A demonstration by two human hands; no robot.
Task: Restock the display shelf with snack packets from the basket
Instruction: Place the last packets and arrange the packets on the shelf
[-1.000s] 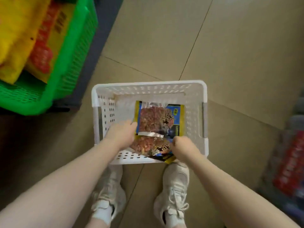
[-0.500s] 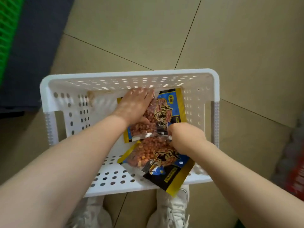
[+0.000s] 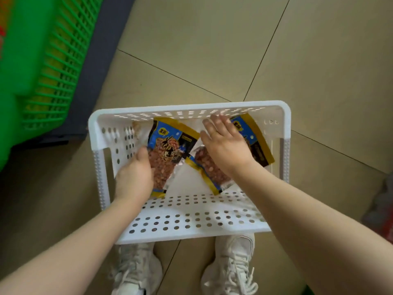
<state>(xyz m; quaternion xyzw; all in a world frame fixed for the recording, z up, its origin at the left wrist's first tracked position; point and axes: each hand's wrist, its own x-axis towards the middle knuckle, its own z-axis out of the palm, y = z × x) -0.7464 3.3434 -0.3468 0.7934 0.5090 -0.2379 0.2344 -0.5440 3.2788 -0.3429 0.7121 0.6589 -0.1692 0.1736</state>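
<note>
A white perforated basket (image 3: 191, 228) stands on the tiled floor in front of my feet. Two blue-and-yellow packets of red-brown nuts lie inside it. My left hand (image 3: 134, 175) grips the lower left edge of the left packet (image 3: 170, 143), which is tilted up. My right hand (image 3: 223, 145) lies flat, fingers spread, on the right packet (image 3: 257, 143) near the basket's far wall.
A green slatted crate (image 3: 42, 67) with yellow and red packs sits at the upper left on a dark grey base (image 3: 102, 67). Blurred red goods (image 3: 387, 213) show at the right edge. My white sneakers (image 3: 229, 267) stand just behind the basket.
The two packets, stacked in the basket's middle before, now lie apart. My left hand went to the left packet's edge and gripped it; my right hand opened and moved up onto the right packet.
</note>
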